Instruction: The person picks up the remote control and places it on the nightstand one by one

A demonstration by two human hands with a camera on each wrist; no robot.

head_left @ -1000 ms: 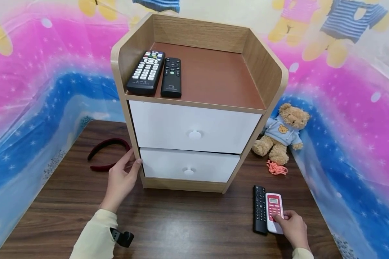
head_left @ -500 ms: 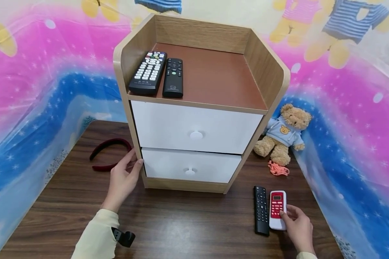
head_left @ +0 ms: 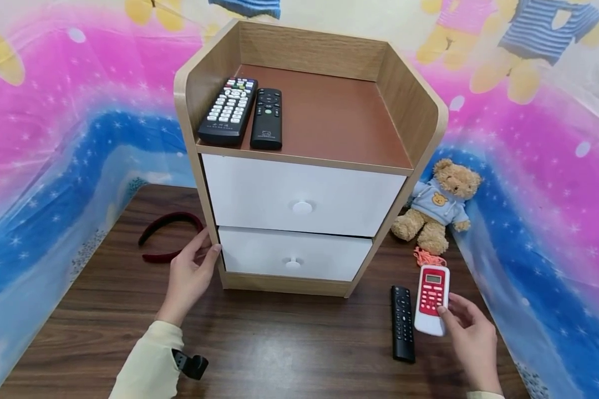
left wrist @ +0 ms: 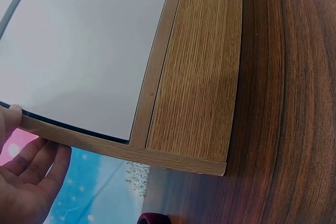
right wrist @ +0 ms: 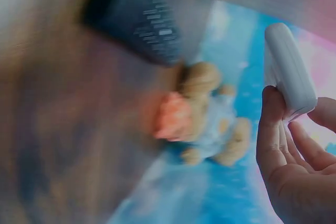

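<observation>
Between the thumb and fingers of my right hand (head_left: 474, 343) is a white and red remote control (head_left: 432, 299), raised off the table. The right wrist view shows the remote control (right wrist: 290, 69) edge-on. Just left of it, a slim black remote control (head_left: 402, 324) lies on the table. My left hand (head_left: 187, 277) grips the left side panel of a wood-framed cabinet (head_left: 299, 199) with two white drawers; its thumb is at the front edge. In the left wrist view the fingers of the left hand (left wrist: 31, 182) reach behind that panel.
Two black remote controls, one wide (head_left: 228, 113) and one narrow (head_left: 267, 119), lie on the cabinet's brown top. A dark red headband (head_left: 162, 257) lies left of the cabinet. On the right a teddy bear (head_left: 436, 205) sits behind an orange cord bundle (head_left: 429, 257). Printed cloth surrounds the wooden table (head_left: 279, 343).
My right hand has slid the white and red remote control rightward, away from the black one, then lifted it up off the table. The left hand keeps its place on the cabinet.
</observation>
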